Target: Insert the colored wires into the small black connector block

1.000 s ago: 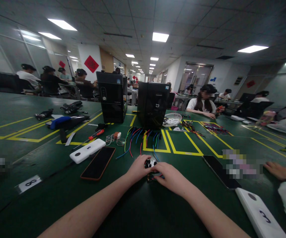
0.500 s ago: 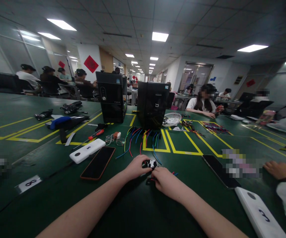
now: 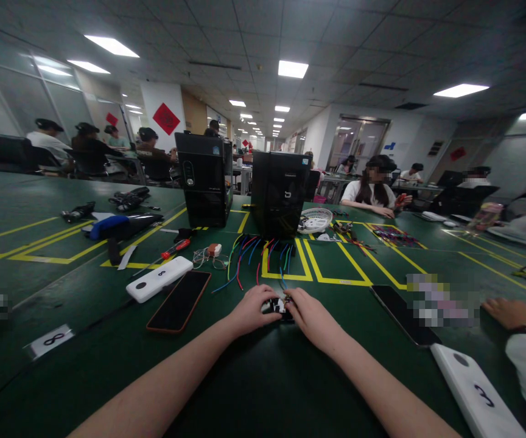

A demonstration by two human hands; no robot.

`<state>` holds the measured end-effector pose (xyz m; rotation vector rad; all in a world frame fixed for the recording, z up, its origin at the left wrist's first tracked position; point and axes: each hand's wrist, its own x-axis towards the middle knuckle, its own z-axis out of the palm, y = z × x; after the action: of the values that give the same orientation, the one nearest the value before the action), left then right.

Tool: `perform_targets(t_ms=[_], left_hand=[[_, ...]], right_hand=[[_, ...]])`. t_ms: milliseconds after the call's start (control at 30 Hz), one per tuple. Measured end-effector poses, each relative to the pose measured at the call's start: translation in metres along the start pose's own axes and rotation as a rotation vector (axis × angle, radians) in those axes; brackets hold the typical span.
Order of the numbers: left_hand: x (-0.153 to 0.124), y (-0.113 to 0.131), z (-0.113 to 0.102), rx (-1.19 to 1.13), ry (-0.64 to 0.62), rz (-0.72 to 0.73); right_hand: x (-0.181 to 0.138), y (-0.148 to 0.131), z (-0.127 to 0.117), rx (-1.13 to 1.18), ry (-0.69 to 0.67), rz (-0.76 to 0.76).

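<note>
Tabletop (image 3: 235, 389), small part (image 3: 280, 306) between hands (image 3: 252, 311)

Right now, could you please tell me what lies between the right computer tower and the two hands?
In the head view, coloured wires and yellow tape lie there, between the computer tower and the left hand and right hand.

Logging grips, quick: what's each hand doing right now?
Left hand: closed on the small black-and-white part.
Right hand: at the part's right side; grip cannot be told.
</note>
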<state>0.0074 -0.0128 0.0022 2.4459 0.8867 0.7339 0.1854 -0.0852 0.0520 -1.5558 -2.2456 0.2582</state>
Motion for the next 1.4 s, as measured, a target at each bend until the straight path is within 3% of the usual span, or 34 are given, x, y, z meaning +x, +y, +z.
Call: perform_targets(t_ms=[100, 233, 433, 633, 767, 933, 1133, 1267, 1400], left_hand=[[-0.001, 0.002, -0.001, 0.050, -0.043, -0.005], [-0.003, 0.002, -0.003, -0.025, -0.078, -0.002], [-0.003, 0.001, -0.002, -0.124, -0.008, -0.054], [-0.003, 0.002, -0.001, -0.113, 0.006, -0.044], [-0.003, 0.002, -0.002, -0.120, 0.008, -0.049], [-0.003, 0.002, -0.004, -0.119, -0.013, -0.061], [-0.002, 0.007, -0.007, -0.107, -0.038, -0.060], [-0.002, 0.008, -0.007, -0.098, -0.039, -0.055], [-0.002, 0.007, -0.007, -0.080, -0.049, -0.039]], right_hand=[[-0.003, 0.001, 0.004, -0.075, -0.038, -0.009], [0.000, 0.007, 0.004, -0.158, -0.108, 0.094], [0.008, 0.019, -0.003, -0.113, -0.072, 0.222], [0.007, 0.020, 0.002, -0.115, -0.049, 0.199], [0.010, 0.028, -0.008, -0.089, -0.009, 0.192], [0.035, 0.086, -0.042, -0.235, 0.227, 0.428], [0.062, 0.167, -0.050, -0.369, 0.193, 0.785], [0.064, 0.189, -0.045, -0.347, 0.182, 0.895], [0.065, 0.201, -0.051, -0.319, 0.206, 0.906]])
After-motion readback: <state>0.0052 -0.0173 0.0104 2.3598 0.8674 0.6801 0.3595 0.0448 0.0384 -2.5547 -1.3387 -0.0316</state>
